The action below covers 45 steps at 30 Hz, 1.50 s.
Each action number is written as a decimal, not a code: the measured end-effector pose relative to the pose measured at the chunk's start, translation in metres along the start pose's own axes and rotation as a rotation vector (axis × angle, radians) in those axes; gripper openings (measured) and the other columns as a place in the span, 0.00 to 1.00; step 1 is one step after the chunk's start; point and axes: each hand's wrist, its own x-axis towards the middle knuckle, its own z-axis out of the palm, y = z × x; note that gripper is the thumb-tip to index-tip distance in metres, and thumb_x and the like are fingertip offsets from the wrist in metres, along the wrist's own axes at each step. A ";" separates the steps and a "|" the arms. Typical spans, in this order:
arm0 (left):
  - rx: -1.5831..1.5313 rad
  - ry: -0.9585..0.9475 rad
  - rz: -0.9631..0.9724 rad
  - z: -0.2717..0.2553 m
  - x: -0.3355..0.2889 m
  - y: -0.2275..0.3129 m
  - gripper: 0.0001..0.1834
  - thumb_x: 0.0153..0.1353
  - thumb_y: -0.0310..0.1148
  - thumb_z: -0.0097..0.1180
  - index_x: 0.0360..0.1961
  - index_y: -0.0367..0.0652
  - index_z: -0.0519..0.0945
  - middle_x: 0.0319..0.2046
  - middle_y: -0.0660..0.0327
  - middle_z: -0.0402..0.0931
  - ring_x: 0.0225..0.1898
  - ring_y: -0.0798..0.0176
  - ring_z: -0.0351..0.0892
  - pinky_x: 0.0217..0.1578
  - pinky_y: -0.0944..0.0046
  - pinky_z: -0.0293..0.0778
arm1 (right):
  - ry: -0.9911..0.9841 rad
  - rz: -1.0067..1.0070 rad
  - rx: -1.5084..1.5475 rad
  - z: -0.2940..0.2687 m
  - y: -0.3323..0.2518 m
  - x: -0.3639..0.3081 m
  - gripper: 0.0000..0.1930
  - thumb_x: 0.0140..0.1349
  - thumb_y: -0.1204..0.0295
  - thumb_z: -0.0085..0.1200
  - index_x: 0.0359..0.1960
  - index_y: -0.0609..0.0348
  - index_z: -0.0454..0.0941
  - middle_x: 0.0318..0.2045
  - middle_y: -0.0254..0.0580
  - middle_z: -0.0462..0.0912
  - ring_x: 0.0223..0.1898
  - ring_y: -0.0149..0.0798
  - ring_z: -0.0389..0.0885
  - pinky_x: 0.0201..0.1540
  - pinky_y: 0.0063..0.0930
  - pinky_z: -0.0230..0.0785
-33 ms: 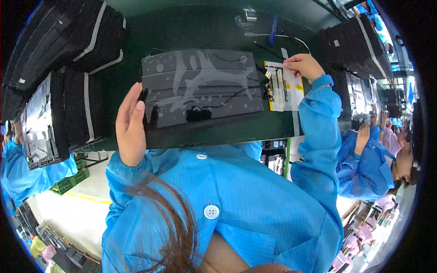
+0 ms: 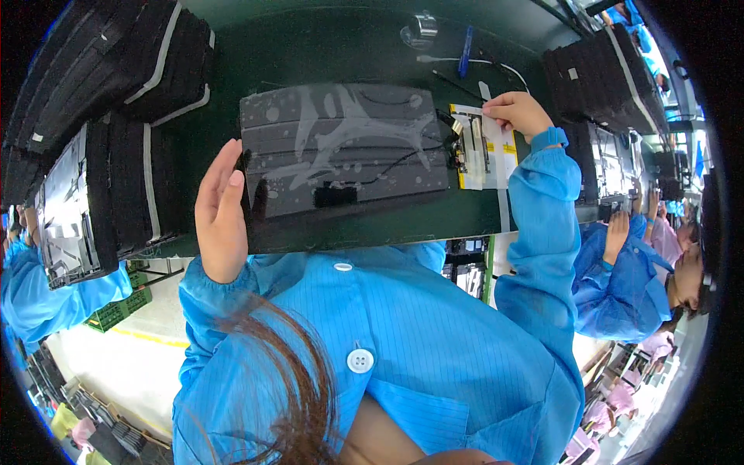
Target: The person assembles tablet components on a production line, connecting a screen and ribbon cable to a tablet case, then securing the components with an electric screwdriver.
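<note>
A flat dark panel under wrinkled clear film lies before me, with a black patch and a thin dark wire on it. My left hand is open beside its left edge, fingers stretched out and thumb apart. To the panel's right sits a flat white-and-yellow piece with a small circuit board along it. Over its upper edge, my right hand has thumb and fingertips pinched together. What is between those fingertips is too small to make out. A pale strip sticks out just above them.
Black foam-like stacks stand at the left, and more at the right. Behind lie a blue pen, a white cable and a shiny tape roll. A co-worker in blue is at right.
</note>
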 end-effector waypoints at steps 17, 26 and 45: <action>-0.275 -0.098 -0.499 0.021 0.107 0.013 0.25 0.62 0.50 0.42 0.44 0.37 0.73 0.39 0.52 0.77 0.38 0.59 0.75 0.48 0.59 0.67 | 0.279 -0.287 0.060 0.022 0.014 -0.009 0.13 0.55 0.68 0.56 0.39 0.63 0.76 0.26 0.32 0.77 0.26 0.25 0.72 0.28 0.18 0.65; -0.357 -0.179 -0.477 0.030 0.122 -0.005 0.24 0.64 0.51 0.38 0.36 0.41 0.76 0.31 0.57 0.78 0.32 0.65 0.78 0.38 0.66 0.75 | 0.638 -0.755 -0.521 0.142 -0.083 -0.133 0.27 0.50 0.51 0.56 0.43 0.58 0.68 0.55 0.51 0.65 0.60 0.55 0.54 0.62 0.58 0.35; -0.710 -0.526 -0.533 0.021 0.119 -0.007 0.29 0.64 0.54 0.34 0.34 0.38 0.76 0.33 0.56 0.78 0.33 0.61 0.76 0.41 0.63 0.71 | 0.214 -1.199 -0.447 0.181 -0.116 -0.135 0.12 0.46 0.63 0.59 0.26 0.53 0.71 0.51 0.33 0.73 0.63 0.45 0.56 0.64 0.57 0.30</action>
